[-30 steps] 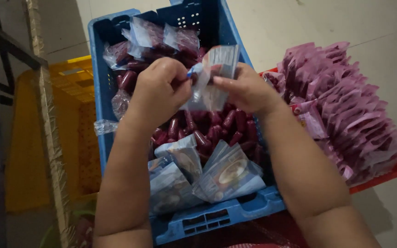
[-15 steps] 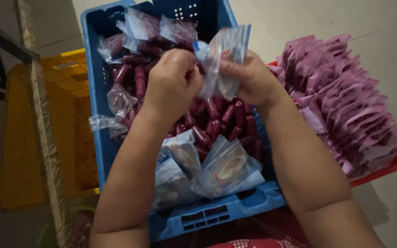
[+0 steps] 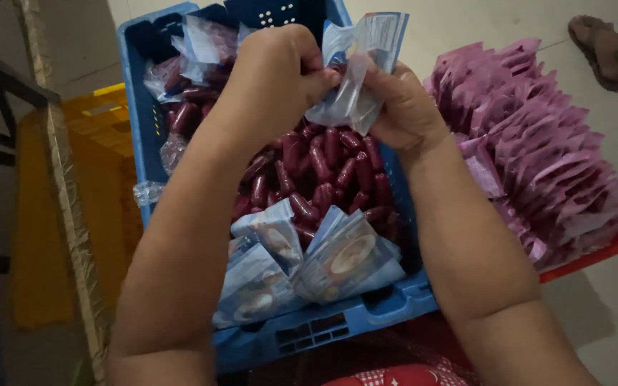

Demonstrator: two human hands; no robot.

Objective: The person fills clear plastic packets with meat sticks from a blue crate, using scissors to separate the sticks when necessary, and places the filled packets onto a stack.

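Both hands were clamped on the one clear blue-printed pouch (image 3: 355,68) above the blue crate (image 3: 337,322), left hand (image 3: 277,75) pinching its near edge, right hand (image 3: 402,107) gripping beneath, pouch mouth pointing up and away.

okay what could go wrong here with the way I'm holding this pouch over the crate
The pouch is pinched only by the fingertips of the left hand and right hand, so it might slip into the loose sausages. The pink packs overhang the red tray and could slide off if bumped.
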